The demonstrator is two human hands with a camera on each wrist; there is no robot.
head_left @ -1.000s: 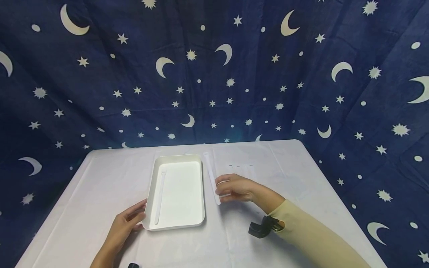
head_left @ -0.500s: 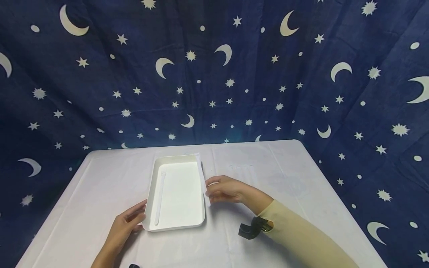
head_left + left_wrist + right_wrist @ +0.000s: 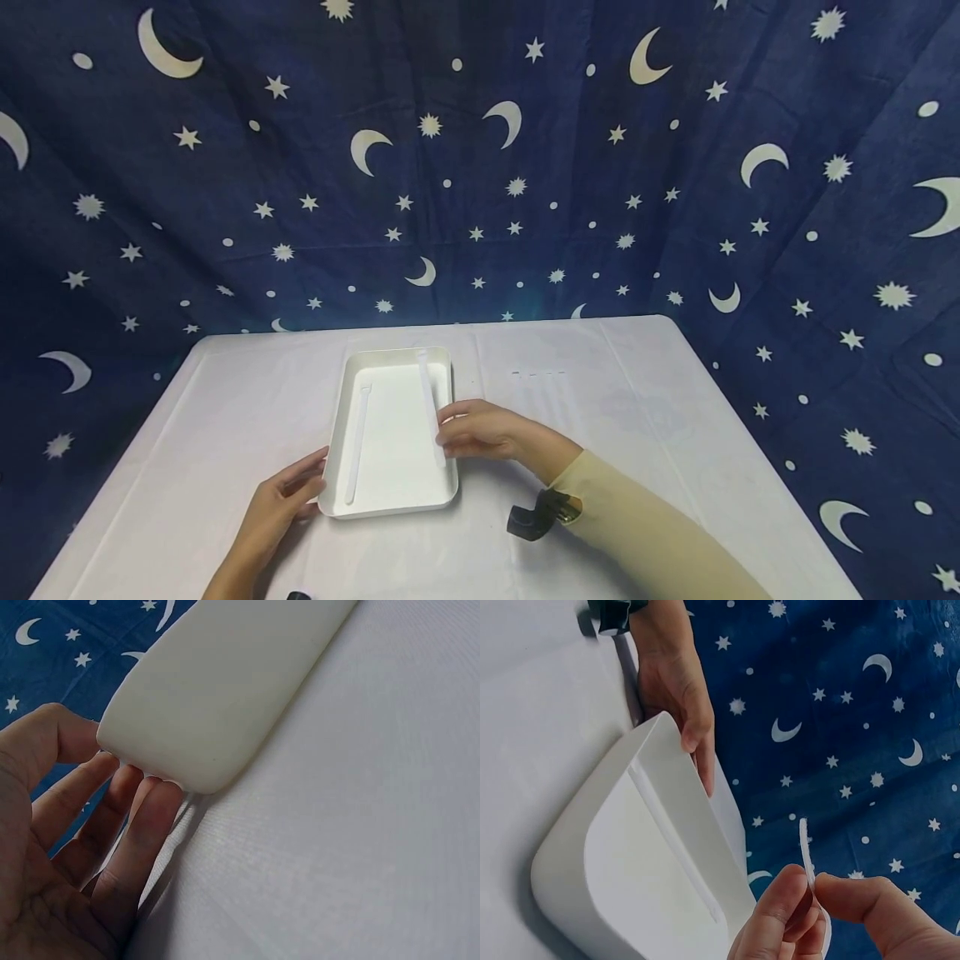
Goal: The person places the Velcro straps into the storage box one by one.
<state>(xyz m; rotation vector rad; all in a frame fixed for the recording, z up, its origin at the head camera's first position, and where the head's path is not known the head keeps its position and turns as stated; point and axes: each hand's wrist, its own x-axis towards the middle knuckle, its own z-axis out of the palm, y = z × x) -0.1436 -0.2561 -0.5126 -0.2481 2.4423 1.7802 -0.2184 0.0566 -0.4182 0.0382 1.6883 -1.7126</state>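
A shallow white tray (image 3: 397, 500) lies on the table, with one narrow white strip (image 3: 359, 442) lengthwise near its left side. My left hand (image 3: 273, 504) holds the tray's left wall, thumb and fingertips against the edge; the left wrist view has the hand (image 3: 82, 847) at the tray's rounded corner (image 3: 202, 705). My right hand (image 3: 480, 429) pinches a second white strip (image 3: 427, 387), which has a slightly wider far end. This strip is over the right part of the tray. In the right wrist view thumb and fingers grip the strip (image 3: 805, 847) edge-on, and it bends slightly.
Right of the tray, several faint pale strips (image 3: 540, 392) with small dark marks at their far ends lie on the white tablecloth (image 3: 637, 467). A dark blue curtain (image 3: 480, 167) with moons and stars hangs behind. A black wrist device (image 3: 534, 517) sits below the right sleeve.
My right hand has moved left, carrying the pinched strip from beside the tray, across its right rim, to over the inside. The left hand and the tray stay put.
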